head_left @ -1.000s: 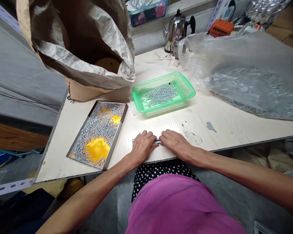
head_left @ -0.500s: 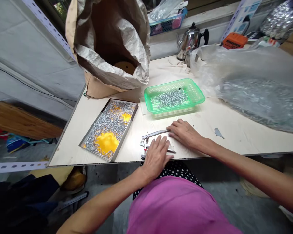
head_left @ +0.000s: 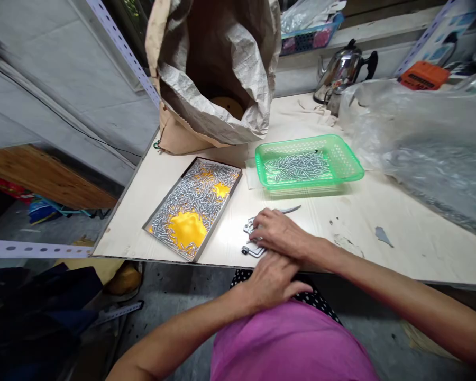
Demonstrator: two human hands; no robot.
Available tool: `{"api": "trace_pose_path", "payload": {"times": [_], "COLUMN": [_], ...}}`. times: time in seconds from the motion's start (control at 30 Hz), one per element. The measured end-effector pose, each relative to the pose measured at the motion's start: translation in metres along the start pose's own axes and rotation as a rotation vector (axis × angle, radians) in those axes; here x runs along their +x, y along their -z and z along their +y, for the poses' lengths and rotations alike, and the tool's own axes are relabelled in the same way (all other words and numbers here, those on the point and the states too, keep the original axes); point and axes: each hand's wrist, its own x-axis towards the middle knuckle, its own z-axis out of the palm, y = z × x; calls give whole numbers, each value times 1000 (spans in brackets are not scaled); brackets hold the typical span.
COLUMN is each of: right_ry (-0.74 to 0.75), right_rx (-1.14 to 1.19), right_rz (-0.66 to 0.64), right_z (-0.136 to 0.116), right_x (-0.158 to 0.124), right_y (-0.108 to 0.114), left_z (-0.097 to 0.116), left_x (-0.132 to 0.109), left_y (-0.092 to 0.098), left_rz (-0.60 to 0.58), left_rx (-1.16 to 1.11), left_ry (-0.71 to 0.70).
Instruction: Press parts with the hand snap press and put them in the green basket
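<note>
Evidently, the step in hand is handling and settling the metal tool (head_left: 248,227), which lies at the near side of the white table (head_left: 127,233), just in from its edge. Your right hand (head_left: 284,233) is bent over it, fingertips touching its head end; whether they clench or merely rest, I cannot tell. Your left hand (head_left: 275,281) is at six o'clock from the right, its thumb out loose, its fingertips hidden beneath the other palm, so I cannot say if it grasps anything. As I judge it, the next move calls for you to part your hands enough for a sure hold on head and handle. The tool's long axis slants: its head faces between eight and nine o'clock, its slim handle tip points between two and three. From it, the yellow-floored tray (head_left: 187,230) of small metal pieces sits at ten o'clock, the green basket (head_left: 309,186) at one.
</note>
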Motion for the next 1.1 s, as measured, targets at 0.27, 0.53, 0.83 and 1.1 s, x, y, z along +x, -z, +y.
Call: {"api": "trace_pose_path", "payload": {"times": [0.27, 0.53, 0.83, 1.1], "right_ry": [164, 179, -378, -370], "right_rx": [-145, -181, -306, -108], "right_rz": [-32, 129, 388, -57], "right_z": [-18, -29, 46, 8], "right_x": [34, 42, 19, -16], "right_y": [-23, -34, 80, 36], "left_z": [-31, -139, -156, -169], "left_x": [-75, -96, -85, -82], "left_y": [89, 142, 145, 151], "left_rz": [265, 274, 117, 43], "left_rx": [306, 483, 462, 429], "left_ry": [293, 802, 775, 784]}}
